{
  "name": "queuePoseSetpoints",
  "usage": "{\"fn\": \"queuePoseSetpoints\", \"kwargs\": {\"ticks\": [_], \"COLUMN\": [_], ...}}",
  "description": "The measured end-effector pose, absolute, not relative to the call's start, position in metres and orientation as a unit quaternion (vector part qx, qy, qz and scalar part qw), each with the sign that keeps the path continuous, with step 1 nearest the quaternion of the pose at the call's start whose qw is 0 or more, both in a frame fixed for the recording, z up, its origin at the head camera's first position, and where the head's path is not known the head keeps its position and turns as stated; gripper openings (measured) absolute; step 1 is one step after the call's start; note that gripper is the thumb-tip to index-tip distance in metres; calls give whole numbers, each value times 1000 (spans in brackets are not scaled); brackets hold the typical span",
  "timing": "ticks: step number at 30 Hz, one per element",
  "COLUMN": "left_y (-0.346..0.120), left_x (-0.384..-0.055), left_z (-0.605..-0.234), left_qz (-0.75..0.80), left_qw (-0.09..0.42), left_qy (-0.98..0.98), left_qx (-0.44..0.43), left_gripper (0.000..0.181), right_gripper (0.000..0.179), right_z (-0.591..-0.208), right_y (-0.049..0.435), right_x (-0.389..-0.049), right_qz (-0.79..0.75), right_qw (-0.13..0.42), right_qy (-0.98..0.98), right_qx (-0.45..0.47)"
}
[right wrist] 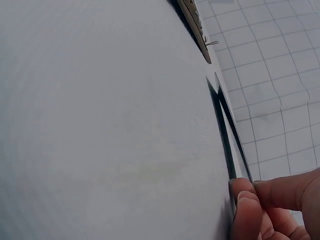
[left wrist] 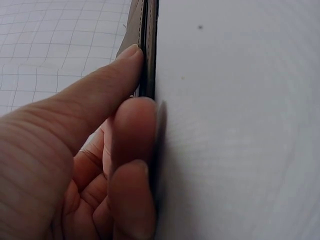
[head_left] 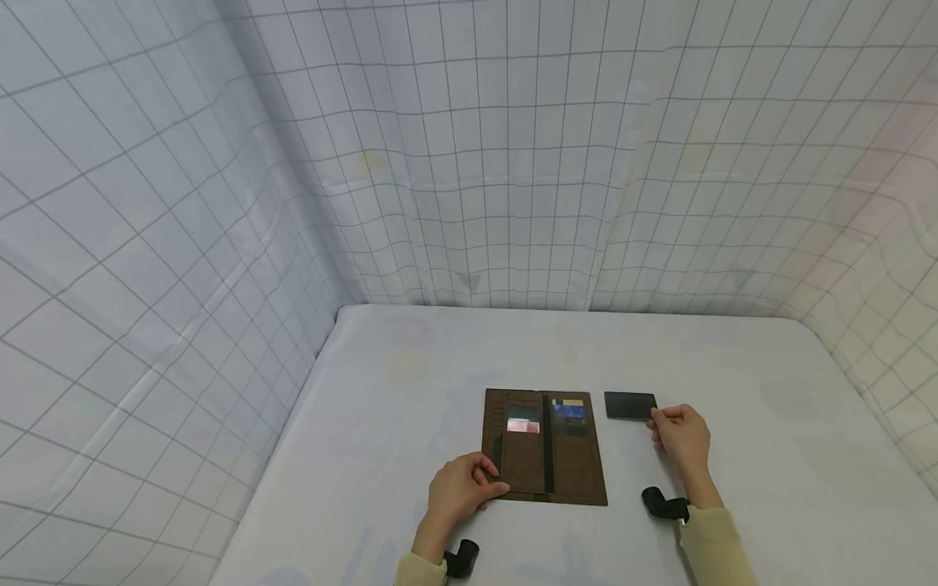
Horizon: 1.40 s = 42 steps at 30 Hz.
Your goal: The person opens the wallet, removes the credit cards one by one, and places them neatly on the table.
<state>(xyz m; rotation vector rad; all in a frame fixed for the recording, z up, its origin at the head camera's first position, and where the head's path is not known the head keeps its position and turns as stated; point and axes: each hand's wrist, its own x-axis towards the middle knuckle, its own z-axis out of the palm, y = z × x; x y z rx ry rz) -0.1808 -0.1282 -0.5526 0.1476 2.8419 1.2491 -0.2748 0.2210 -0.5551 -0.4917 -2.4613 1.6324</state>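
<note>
White grid-checked fabric (head_left: 469, 163) hanging left, right and beyond a white tabletop (head_left: 381, 407), bluish left, warmer right!

Up on the head we look forward and down from well back, over table (head_left: 396, 382) to curtain (head_left: 476, 163). At the left wrist we're tight, low along the wallet (head_left: 522, 460); at the right, close, edge-on to the card (head_left: 628, 405). Head and right share that card; all three catch the wallet.

Grid-lined white curtains (head_left: 484, 163) hang around; a white tabletop (head_left: 410, 358) spreads below.
</note>
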Motion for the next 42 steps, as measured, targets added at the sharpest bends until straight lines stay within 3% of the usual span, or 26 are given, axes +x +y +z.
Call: {"fn": "queuePoseSetpoints", "kwargs": {"ticks": [15, 22, 42], "left_y": [-128, -128, -129], "left_x": [-183, -183, -181], "left_z": [-552, -551, -554], "left_qz": [405, 401, 401], "left_qw": [16, 15, 17], "left_qy": [913, 915, 915], "left_qx": [51, 50, 47], "left_gripper": [25, 26, 26], "right_gripper": [19, 17, 15], "right_z": [-548, -544, -543], "right_y": [222, 221, 222], "right_x": [-275, -275, -272], "right_qz": [462, 410, 385], "right_qw": [59, 78, 35], "right_qy": [-876, -903, -917], "right_qx": [-126, -98, -97]}}
